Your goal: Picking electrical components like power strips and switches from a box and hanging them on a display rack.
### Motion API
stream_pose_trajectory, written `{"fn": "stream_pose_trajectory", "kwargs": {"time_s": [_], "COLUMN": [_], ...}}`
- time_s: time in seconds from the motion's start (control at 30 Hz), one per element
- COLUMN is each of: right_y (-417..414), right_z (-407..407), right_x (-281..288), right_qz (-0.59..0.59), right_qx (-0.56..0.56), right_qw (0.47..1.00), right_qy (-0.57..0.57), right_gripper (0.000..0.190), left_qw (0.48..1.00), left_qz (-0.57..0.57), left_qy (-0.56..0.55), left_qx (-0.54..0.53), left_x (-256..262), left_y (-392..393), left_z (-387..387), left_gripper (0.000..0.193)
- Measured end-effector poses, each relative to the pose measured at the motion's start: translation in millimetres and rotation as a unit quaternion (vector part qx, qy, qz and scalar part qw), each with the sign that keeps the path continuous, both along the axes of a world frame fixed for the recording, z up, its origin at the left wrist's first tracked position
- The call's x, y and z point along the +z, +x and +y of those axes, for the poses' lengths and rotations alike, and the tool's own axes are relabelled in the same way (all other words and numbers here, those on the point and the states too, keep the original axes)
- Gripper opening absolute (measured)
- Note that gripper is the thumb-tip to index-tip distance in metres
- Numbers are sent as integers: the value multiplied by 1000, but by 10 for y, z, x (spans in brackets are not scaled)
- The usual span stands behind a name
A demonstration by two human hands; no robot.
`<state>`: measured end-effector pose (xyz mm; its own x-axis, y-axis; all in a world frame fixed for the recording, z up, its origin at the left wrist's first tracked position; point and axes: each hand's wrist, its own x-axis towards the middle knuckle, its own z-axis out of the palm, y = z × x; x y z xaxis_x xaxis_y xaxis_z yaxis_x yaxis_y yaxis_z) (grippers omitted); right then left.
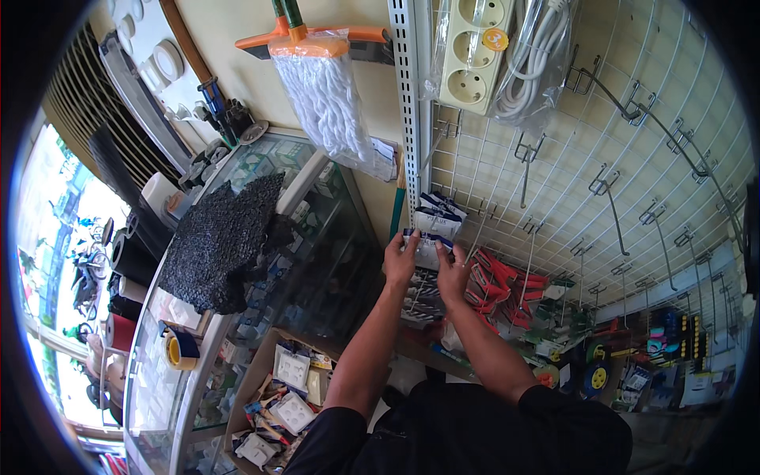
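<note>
Both my hands are at a small packet with a dark blue and white top [428,242], close to the left edge of a white wire grid wall [475,172]. My left hand [401,258] grips its left side and my right hand [452,267] its right side, thumbs towards the top. Just behind it, more packets of the same kind [438,218] hang in a stack. Whether the held packet is on the hook cannot be told. Red-carded packs [502,285] hang to the right of my right hand.
A glass display counter [303,184] stands at left, with a black textured sheet [219,249] and tape rolls [180,350] on it. Below is a cardboard box [252,380] of packaged goods. A bagged mop head [323,101] and a power strip [473,53] hang above. Metal hooks [611,208] jut from the grid.
</note>
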<state>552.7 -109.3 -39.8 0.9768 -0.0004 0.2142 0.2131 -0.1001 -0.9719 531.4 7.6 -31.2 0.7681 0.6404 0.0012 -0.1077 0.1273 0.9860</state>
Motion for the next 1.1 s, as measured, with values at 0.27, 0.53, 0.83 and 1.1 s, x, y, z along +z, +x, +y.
{"fn": "stream_pose_trajectory", "kwargs": {"time_s": [0.27, 0.53, 0.83, 1.1], "right_y": [417, 334, -600, -1921], "right_z": [50, -59, -283, -131], "right_x": [-19, -126, -723, -88], "right_qz": [-58, 26, 33, 121], "right_qx": [-43, 11, 107, 438], "right_qw": [996, 999, 994, 888], "right_qy": [-54, -16, -5, -72], "right_gripper": [34, 36, 38, 17], "left_qw": [995, 998, 997, 969], "left_qz": [91, 40, 58, 184], "left_qy": [27, -54, -34, -64], "left_qx": [2, 11, 28, 153], "left_x": [-59, -128, -166, 156], "left_y": [393, 234, -1301, -3308], "left_z": [134, 101, -88, -478], "left_gripper": [31, 38, 28, 27]}}
